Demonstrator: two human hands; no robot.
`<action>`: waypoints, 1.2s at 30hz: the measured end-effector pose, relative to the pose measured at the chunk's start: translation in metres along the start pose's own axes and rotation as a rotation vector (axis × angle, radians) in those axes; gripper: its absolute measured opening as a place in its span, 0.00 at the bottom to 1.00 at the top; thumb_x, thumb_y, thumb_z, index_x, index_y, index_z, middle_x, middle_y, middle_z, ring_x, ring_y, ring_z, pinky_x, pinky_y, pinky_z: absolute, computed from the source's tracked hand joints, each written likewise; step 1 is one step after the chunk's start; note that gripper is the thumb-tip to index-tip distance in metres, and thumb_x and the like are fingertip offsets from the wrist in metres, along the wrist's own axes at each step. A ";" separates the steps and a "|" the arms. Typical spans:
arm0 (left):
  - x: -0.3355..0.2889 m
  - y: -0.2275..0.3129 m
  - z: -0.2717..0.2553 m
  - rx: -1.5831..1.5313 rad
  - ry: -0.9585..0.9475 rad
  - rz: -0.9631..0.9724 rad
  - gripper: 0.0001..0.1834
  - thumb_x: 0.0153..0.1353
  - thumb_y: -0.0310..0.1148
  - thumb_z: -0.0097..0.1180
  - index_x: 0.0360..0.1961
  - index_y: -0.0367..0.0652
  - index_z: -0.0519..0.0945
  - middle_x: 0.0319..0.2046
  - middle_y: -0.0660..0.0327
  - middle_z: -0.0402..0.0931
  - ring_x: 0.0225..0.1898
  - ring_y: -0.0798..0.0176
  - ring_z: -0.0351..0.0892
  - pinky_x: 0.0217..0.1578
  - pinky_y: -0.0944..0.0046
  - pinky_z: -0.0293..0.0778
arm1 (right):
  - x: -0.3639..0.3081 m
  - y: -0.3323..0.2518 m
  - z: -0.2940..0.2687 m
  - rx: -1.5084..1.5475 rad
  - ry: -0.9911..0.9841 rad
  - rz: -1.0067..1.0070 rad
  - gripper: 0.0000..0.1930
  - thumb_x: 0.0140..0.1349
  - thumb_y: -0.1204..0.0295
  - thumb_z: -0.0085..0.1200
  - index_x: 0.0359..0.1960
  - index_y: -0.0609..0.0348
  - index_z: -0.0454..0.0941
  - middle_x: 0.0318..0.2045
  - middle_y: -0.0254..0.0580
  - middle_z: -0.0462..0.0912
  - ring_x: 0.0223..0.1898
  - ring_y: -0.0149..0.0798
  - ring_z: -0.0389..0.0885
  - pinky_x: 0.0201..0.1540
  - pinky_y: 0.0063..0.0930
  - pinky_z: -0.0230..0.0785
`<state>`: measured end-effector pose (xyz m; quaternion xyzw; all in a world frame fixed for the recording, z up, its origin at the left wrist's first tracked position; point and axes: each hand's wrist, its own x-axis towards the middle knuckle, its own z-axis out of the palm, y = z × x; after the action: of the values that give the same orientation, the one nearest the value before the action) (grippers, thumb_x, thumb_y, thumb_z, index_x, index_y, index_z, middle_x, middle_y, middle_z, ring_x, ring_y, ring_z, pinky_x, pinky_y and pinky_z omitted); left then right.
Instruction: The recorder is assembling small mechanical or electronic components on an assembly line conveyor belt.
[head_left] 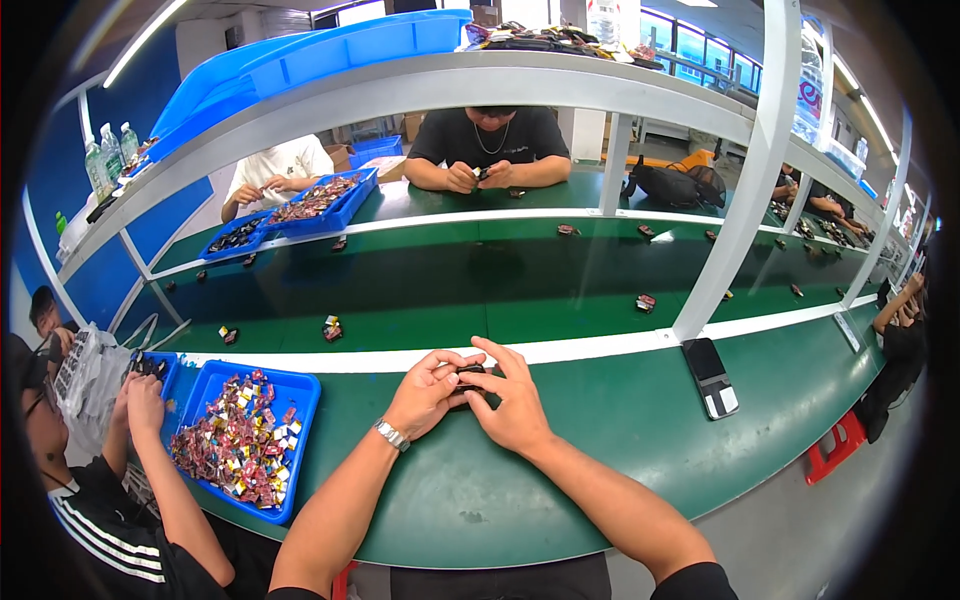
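Note:
A small black part [467, 374], mostly hidden by fingers, is held between my two hands above the green table. My left hand [421, 397], with a metal watch on its wrist, pinches it from the left. My right hand [511, 402] has its fingers bent round the other side, thumb and fingertips against it. What kind of part it is cannot be made out. To the left of my hands stands a blue tray [309, 400] heaped with small red-and-yellow pieces with wires.
A green conveyor belt [420, 290] with scattered small assemblies runs beyond a white rail. A dark phone-like device [709, 377] lies at right. A metal shelf post [745, 180] rises there. A co-worker's arm [180, 490] is close at left; others sit across.

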<state>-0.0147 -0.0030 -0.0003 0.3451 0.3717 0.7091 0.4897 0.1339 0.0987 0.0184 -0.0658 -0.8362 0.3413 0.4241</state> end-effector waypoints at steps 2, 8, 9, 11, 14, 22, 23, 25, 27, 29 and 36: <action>0.000 0.000 -0.002 -0.008 -0.018 0.006 0.10 0.67 0.29 0.55 0.48 0.45 0.72 0.60 0.53 0.71 0.57 0.61 0.74 0.57 0.55 0.74 | 0.004 -0.003 -0.005 -0.066 0.018 -0.062 0.11 0.52 0.79 0.62 0.38 0.57 0.85 0.59 0.43 0.73 0.60 0.49 0.69 0.56 0.38 0.71; -0.001 -0.004 -0.004 -0.026 -0.064 -0.004 0.10 0.66 0.29 0.56 0.47 0.46 0.72 0.60 0.52 0.71 0.57 0.61 0.75 0.55 0.55 0.74 | -0.001 0.000 -0.004 -0.113 0.073 -0.094 0.11 0.48 0.79 0.64 0.35 0.55 0.85 0.56 0.41 0.76 0.57 0.48 0.72 0.54 0.38 0.70; -0.001 -0.003 -0.003 -0.027 -0.067 -0.005 0.10 0.66 0.29 0.56 0.47 0.46 0.72 0.60 0.52 0.71 0.57 0.61 0.75 0.55 0.55 0.75 | -0.001 0.000 -0.004 -0.096 0.076 -0.086 0.11 0.47 0.79 0.64 0.34 0.55 0.85 0.55 0.40 0.76 0.57 0.48 0.72 0.54 0.37 0.71; 0.000 -0.004 -0.003 -0.026 -0.068 -0.007 0.10 0.66 0.28 0.56 0.47 0.46 0.72 0.60 0.52 0.71 0.57 0.61 0.75 0.55 0.55 0.75 | -0.001 0.001 -0.004 -0.083 0.075 -0.075 0.10 0.47 0.79 0.64 0.34 0.55 0.85 0.55 0.40 0.76 0.57 0.48 0.72 0.54 0.37 0.71; 0.001 -0.005 -0.003 -0.034 -0.073 -0.002 0.10 0.67 0.28 0.55 0.47 0.46 0.72 0.61 0.52 0.71 0.56 0.61 0.75 0.55 0.55 0.75 | 0.000 0.003 -0.002 -0.063 0.069 -0.048 0.10 0.48 0.79 0.63 0.35 0.55 0.86 0.56 0.40 0.76 0.58 0.48 0.71 0.54 0.38 0.71; 0.002 -0.006 0.008 0.001 0.035 0.050 0.12 0.67 0.28 0.55 0.49 0.44 0.71 0.59 0.52 0.71 0.56 0.59 0.75 0.55 0.55 0.75 | 0.003 0.007 -0.004 -0.037 -0.019 -0.012 0.10 0.52 0.79 0.61 0.37 0.58 0.84 0.58 0.44 0.74 0.61 0.50 0.68 0.56 0.37 0.70; 0.002 -0.005 0.011 0.000 0.045 0.035 0.12 0.67 0.29 0.55 0.50 0.44 0.71 0.59 0.53 0.71 0.56 0.60 0.75 0.55 0.55 0.75 | 0.002 0.009 -0.005 -0.064 -0.008 -0.031 0.10 0.52 0.79 0.61 0.37 0.58 0.84 0.56 0.44 0.75 0.59 0.49 0.70 0.54 0.36 0.72; 0.000 -0.004 0.011 0.005 0.039 0.016 0.12 0.67 0.29 0.54 0.51 0.44 0.70 0.58 0.53 0.72 0.56 0.61 0.75 0.55 0.56 0.75 | 0.004 0.009 -0.005 -0.094 0.000 -0.055 0.09 0.53 0.79 0.61 0.37 0.58 0.84 0.54 0.43 0.76 0.57 0.47 0.72 0.51 0.34 0.74; 0.000 -0.006 0.005 -0.003 0.038 -0.022 0.12 0.68 0.29 0.53 0.51 0.43 0.70 0.55 0.55 0.75 0.55 0.63 0.75 0.55 0.56 0.75 | 0.007 0.005 -0.005 -0.116 0.024 -0.095 0.10 0.50 0.81 0.63 0.36 0.59 0.83 0.48 0.42 0.78 0.50 0.45 0.76 0.46 0.33 0.76; 0.001 -0.006 0.007 -0.003 0.035 -0.023 0.13 0.68 0.29 0.53 0.52 0.43 0.70 0.54 0.56 0.75 0.54 0.63 0.76 0.55 0.57 0.75 | 0.006 0.006 -0.008 -0.154 0.020 -0.153 0.10 0.50 0.81 0.64 0.35 0.59 0.83 0.44 0.41 0.78 0.47 0.44 0.77 0.43 0.32 0.77; 0.000 -0.005 0.009 -0.008 0.064 -0.022 0.11 0.71 0.27 0.46 0.53 0.43 0.69 0.49 0.58 0.78 0.51 0.65 0.77 0.52 0.60 0.77 | 0.008 0.003 -0.005 -0.185 0.042 -0.159 0.10 0.48 0.82 0.64 0.34 0.60 0.82 0.38 0.41 0.79 0.41 0.43 0.79 0.38 0.31 0.78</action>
<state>-0.0051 0.0003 0.0000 0.3162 0.3881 0.7159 0.4868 0.1320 0.1072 0.0237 -0.0451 -0.8576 0.2266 0.4595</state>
